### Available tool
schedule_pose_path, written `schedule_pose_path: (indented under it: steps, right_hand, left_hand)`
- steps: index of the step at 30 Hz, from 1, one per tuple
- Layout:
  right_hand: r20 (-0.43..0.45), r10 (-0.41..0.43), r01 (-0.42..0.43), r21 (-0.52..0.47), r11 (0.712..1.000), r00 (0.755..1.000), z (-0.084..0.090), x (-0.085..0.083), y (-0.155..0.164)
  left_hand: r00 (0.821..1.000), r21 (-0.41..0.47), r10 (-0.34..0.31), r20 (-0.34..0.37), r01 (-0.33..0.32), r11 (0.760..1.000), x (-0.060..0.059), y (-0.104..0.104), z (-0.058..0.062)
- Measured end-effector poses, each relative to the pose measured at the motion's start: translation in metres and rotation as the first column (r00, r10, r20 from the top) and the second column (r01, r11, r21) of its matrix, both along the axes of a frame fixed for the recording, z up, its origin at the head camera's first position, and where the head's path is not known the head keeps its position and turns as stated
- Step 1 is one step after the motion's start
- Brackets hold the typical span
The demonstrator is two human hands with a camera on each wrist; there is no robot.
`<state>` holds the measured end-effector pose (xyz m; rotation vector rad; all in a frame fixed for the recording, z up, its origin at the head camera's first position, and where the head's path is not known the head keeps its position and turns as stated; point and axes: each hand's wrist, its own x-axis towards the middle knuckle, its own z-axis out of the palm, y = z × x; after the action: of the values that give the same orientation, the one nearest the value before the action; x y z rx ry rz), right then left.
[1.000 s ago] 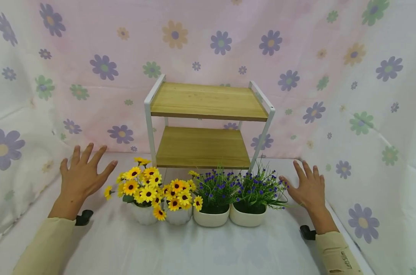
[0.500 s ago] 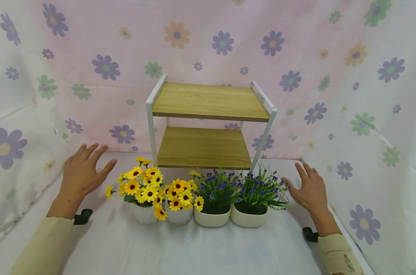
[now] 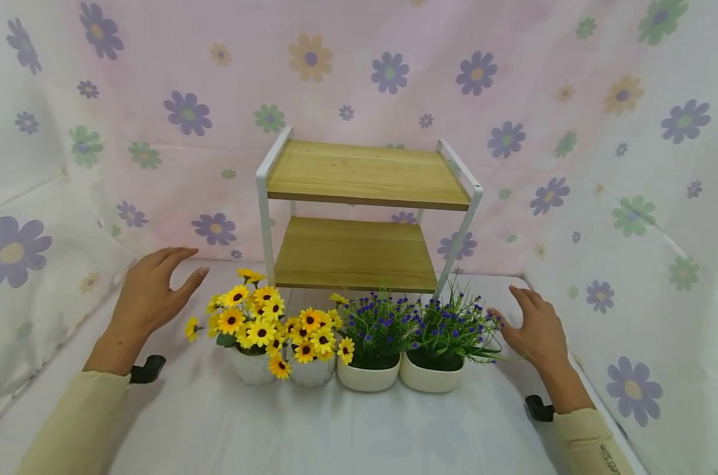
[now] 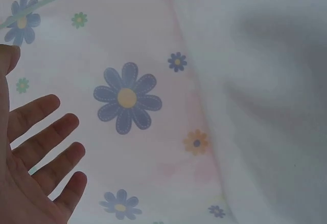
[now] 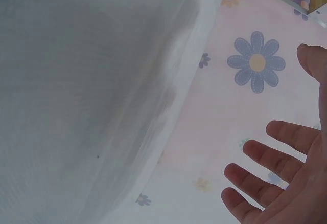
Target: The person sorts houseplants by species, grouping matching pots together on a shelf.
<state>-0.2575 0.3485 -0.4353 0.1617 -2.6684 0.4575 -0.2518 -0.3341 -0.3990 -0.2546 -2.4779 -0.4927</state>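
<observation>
My left hand [image 3: 151,290] hovers left of the flower pots, holding nothing; its spread fingers [image 4: 46,127] show in the left wrist view. On the other side, my right hand [image 3: 537,330] is near the rightmost plant, fingers loosely extended around nothing. Two white pots of yellow artificial sunflowers, a left one [image 3: 255,369] and a second one [image 3: 311,374], stand in a row with two cream pots of purple-flowered grass, an inner one [image 3: 367,378] and an outer one [image 3: 431,378]. Behind them is a two-tier rack with a wooden top shelf [image 3: 365,173] and lower shelf [image 3: 356,254].
The white tabletop [image 3: 311,435] carries everything. A flower-print cloth [image 3: 347,79] encloses the back and both sides. White metal side frames [image 3: 266,231] bound the rack. Black wrist mounts sit by the left cuff [image 3: 148,369] and the right cuff [image 3: 539,409].
My left hand has turned more sideways, its fingers drawing together and pointing right. My right hand has turned slightly too. The pots and rack stay put while the view shifts a little.
</observation>
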Motion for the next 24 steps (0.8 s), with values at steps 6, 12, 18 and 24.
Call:
schedule_pose_path:
  steps: [6, 12, 18, 24]
  right_hand:
    - [0.014, 0.025, -0.025, -0.01, 1.0, 1.0, 0.004, 0.004, -0.007]
    - [-0.033, 0.065, -0.065, 0.002, 0.998, 0.997, 0.005, 0.009, -0.013]
    - [-0.063, 0.12, -0.119, 0.017, 0.993, 0.991, 0.008, 0.012, -0.019]
    - [-0.082, 0.18, -0.179, 0.02, 0.984, 0.98, 0.011, 0.019, -0.022]
  left_hand:
    - [0.999, 0.051, -0.043, 0.01, 0.042, 0.998, 0.003, 0.008, 0.007]
    - [0.996, 0.081, -0.09, -0.016, 0.091, 0.992, 0.009, 0.018, 0.015]
    - [0.988, 0.116, -0.138, -0.071, 0.146, 0.982, 0.019, 0.033, 0.027]
    - [0.976, 0.119, -0.189, -0.112, 0.202, 0.972, 0.028, 0.051, 0.041]
